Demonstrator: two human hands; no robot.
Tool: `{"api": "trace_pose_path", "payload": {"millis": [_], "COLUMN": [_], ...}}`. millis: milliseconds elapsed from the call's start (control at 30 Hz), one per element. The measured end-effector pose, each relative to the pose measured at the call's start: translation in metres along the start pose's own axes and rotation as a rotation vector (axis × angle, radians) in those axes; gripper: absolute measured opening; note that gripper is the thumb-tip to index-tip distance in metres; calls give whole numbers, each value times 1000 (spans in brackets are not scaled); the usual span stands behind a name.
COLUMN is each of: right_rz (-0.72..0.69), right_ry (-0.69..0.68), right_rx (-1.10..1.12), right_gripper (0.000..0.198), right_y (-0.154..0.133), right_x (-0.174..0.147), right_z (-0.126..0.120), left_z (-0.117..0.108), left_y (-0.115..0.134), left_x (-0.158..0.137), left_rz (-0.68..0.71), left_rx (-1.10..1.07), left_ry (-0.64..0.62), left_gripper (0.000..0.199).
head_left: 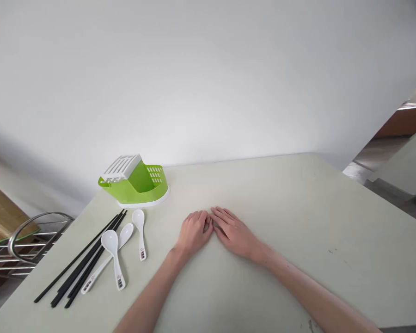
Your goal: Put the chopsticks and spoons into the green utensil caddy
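Note:
My left hand point(194, 231) rests on the table point(263, 194) with its fingers curled in and the thumb bent near the forefinger; no object shows in it. Beside it, my right hand point(234, 232) lies flat, fingers stretched out, their tips close to the left thumb. Left of my hands lie three white spoons with printed handles: one alone point(141, 233), and one point(114, 256) crossing over another point(106, 266). Several black chopsticks point(90, 259) lie in a slanting bundle further left. Behind them stands a green and white utensil holder point(138, 182) with a slotted white top.
A plain white wall point(208, 83) runs along the table's far edge. Off the left edge is a metal wire rack point(31, 245) with a wooden board point(5, 212) by it. Beyond the right edge, floor and pale furniture point(407, 162) show.

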State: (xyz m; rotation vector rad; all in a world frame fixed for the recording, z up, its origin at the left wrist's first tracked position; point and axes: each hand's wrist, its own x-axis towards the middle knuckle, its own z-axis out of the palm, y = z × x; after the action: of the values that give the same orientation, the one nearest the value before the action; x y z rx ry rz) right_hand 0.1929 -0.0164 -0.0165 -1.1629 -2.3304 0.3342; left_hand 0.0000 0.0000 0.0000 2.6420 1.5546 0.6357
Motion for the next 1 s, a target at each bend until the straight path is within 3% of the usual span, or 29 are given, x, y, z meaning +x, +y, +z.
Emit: {"api": "trace_pose_path", "payload": {"millis": [1000], "right_rz": [-11], "right_ry": [21], "right_rx": [1], "right_gripper": [52], "right_y": [1], "right_x": [-1], "right_z": [1], "left_z": [1], "left_y": [2], "left_x": [-1], "left_rz": [-10], "left_rx": [-15], "left_ry": [-5], "left_gripper": [17]}}
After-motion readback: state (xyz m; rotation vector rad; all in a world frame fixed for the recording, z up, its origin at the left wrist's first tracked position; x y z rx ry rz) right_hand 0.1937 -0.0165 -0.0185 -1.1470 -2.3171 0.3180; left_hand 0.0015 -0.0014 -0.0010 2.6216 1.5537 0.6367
